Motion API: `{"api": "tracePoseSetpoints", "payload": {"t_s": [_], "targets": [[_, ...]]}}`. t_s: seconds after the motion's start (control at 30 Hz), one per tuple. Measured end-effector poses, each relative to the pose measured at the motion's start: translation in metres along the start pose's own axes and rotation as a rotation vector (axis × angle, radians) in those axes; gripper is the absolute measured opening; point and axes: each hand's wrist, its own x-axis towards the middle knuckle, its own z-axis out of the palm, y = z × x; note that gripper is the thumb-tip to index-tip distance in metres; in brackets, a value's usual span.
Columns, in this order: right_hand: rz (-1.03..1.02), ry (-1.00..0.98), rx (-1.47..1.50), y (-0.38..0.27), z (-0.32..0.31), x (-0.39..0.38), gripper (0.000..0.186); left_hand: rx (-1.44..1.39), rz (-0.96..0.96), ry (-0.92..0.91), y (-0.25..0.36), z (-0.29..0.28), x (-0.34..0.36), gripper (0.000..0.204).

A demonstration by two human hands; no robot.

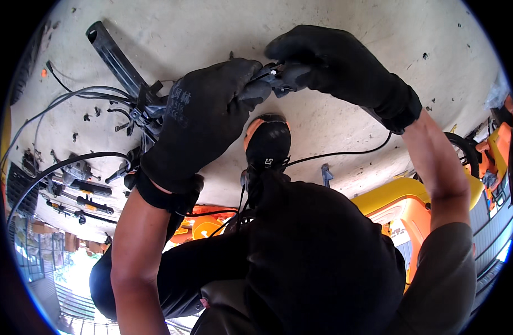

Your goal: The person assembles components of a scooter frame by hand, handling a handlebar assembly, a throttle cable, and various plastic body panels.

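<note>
both hands wear black gloves and meet over the pale floor (374,22). the left hand (203,114) pinches a small dark part (280,84) between thumb and fingers, from its left side. the right hand (340,64) grips the same part from the other side, its fingers curled and pressed in close; their exact hold is partly hidden. the part sits in the gap between the two gloves, beyond the toe of a black-and-orange shoe (267,137). beside the left hand lies a black tubular frame (116,58), with dark cables (89,92) looping off to the left. farther left, cylindrical parts (89,188) rest on the floor. a yellow-and-orange body panel (399,201) stands at the right.
</note>
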Motion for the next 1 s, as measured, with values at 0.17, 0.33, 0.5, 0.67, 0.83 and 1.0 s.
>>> {"api": "tracePoseSetpoints", "payload": {"t_s": [0.17, 0.33, 0.5, 0.67, 0.83, 1.0], "targets": [[0.006, -0.023, -0.119, 0.005, -0.014, -0.012, 0.025, -0.04, -0.049, -0.06, 0.004, -0.008, 0.003, 0.027], [-0.061, -0.088, -0.599, 0.003, -0.03, -0.021, 0.023, -0.075, 0.023, 0.024, -0.001, -0.012, -0.008, 0.027], [0.045, -0.186, -0.464, -0.015, -0.041, -0.011, 0.035, -0.073, 0.062, 0.048, -0.007, -0.013, -0.01, 0.033], [0.351, -0.211, -0.295, -0.035, -0.047, 0.0, 0.026, 0.036, 0.058, 0.024, -0.012, -0.02, -0.023, 0.034], [0.449, -0.169, -0.221, -0.042, -0.045, 0.001, 0.022, 0.147, 0.071, 0.045, -0.015, -0.02, -0.027, 0.034], [0.472, -0.244, -0.282, -0.038, -0.05, 0.009, 0.018, 0.138, 0.18, 0.179, -0.023, -0.008, -0.025, 0.025]]}}
